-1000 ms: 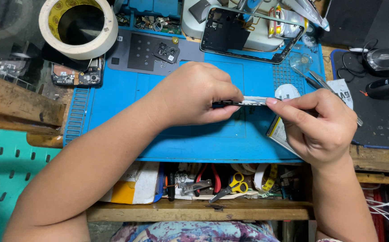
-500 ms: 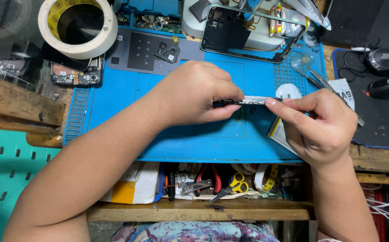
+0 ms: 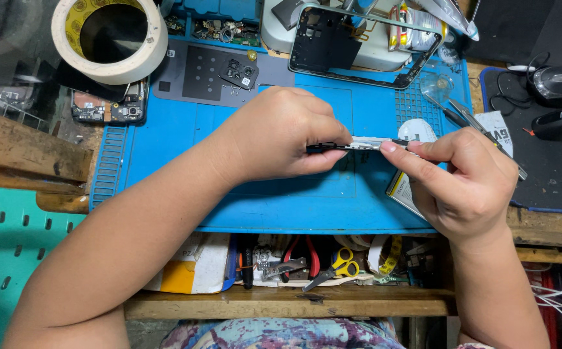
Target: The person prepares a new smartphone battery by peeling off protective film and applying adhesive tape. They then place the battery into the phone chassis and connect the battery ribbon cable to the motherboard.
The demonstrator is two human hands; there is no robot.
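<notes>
Got my left hand (image 3: 281,136) pinched shut on one end of a thin flat strip (image 3: 365,145), looks like a phone part seen edge-on, though honestly it's hard to tell from this angle. My right hand (image 3: 462,178) has it clamped at the other end, thumb and forefinger closed on it. I hold it level just above the blue mat (image 3: 184,148), probably so both ends stay steady while I work the edge. Around it: a tape roll (image 3: 109,39) back left, a stripped phone frame (image 3: 358,48) behind, tweezers (image 3: 462,116) off right, and a battery (image 3: 400,187) half under my right hand. Scissors (image 3: 333,265) sit in the shelf under the desk (image 3: 281,302). Nothing's really blocking me.
</notes>
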